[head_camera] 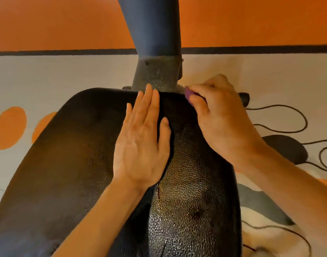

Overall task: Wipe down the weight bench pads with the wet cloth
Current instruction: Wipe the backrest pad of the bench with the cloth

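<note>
A black textured bench pad [186, 191] fills the lower middle of the head view, glossy on its right half. My left hand [142, 143] lies flat and open on the pad near its far edge, fingers together. My right hand [220, 117] is curled at the pad's far right corner, gripping a purple cloth [188, 93]; only a small bit of the cloth shows past my fingers, pressed against the pad's edge.
A blue-grey metal post [155, 43] rises from behind the pad's far edge. The floor is a white rug [66, 75] with orange spots and dark curved lines. An orange wall band runs across the top. A black knob [245, 98] sticks out at the right.
</note>
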